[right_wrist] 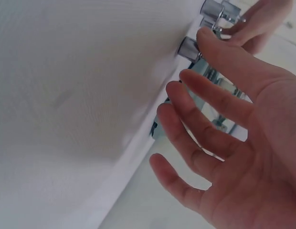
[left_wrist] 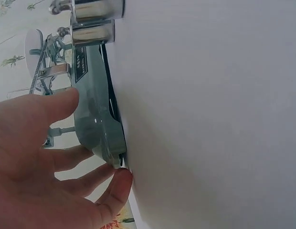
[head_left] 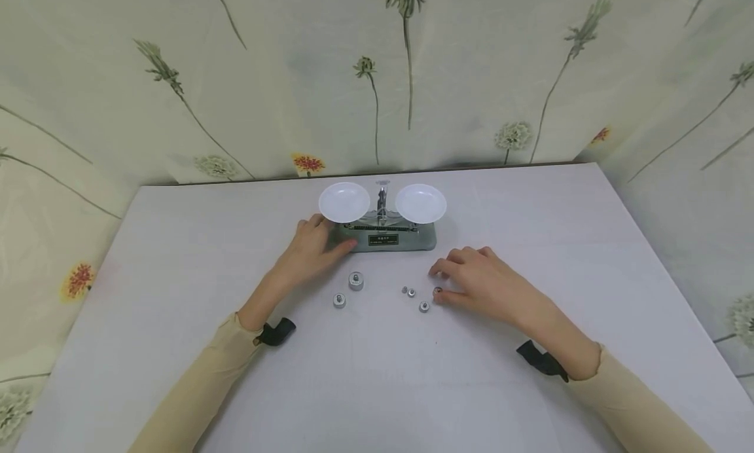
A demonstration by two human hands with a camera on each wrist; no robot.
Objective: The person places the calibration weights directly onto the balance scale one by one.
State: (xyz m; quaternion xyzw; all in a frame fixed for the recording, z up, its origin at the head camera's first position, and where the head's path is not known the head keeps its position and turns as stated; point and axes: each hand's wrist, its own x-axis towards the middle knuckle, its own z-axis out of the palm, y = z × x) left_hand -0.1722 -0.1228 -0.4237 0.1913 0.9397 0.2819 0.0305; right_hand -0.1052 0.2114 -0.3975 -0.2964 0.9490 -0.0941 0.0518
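A balance scale (head_left: 403,241) with a grey-green base and two white pans stands toward the back of the table. My left hand (head_left: 309,251) holds the left end of its base, thumb along the front and fingers around the end; the left wrist view shows these fingers close to the tabletop. To the right, my right hand (head_left: 480,283) hovers low with loosely bent, spread fingers. Just at its thumb is a small metal weight (head_left: 438,290). Several other small weights (head_left: 424,306) stand to the left of that hand. In the right wrist view a weight (right_wrist: 188,48) shows beside the thumb tip.
Two larger metal weights, one bigger (head_left: 356,281) and one smaller (head_left: 339,301), stand in front of the scale near my left forearm. A white cloth covers the table (head_left: 377,387). Behind its far edge hangs a flower-patterned curtain (head_left: 330,112).
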